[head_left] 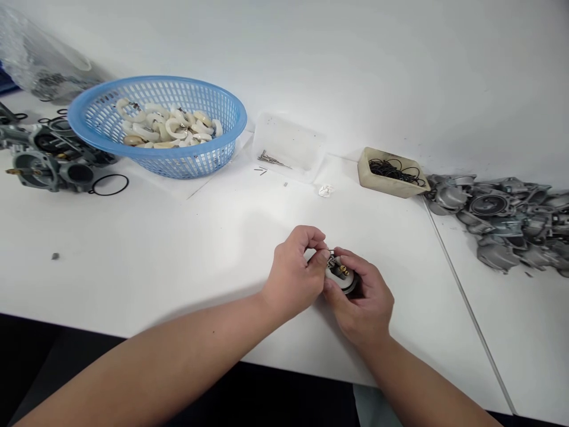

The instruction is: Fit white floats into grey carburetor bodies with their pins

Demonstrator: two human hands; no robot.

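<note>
My right hand (367,296) is wrapped round a carburetor (351,289) just above the table, its open underside facing up. A white float (340,279) sits in it, with brass jets (344,270) showing in the middle. At the far side of the carburetor, thumb and forefinger of my left hand (300,270) are pinched on what looks like a thin metal pin (331,251). The left fingers hide most of that end. Much of the carburetor's body is covered by my right palm.
A blue basket (155,151) holds several white floats. Thin pins lie in a clear tray (306,142), near a beige box (393,185) of black rubber rings. Carburetor bodies (40,160) stand at left; metal float bowls (498,213) are piled at right. One black ring (127,185) lies loose.
</note>
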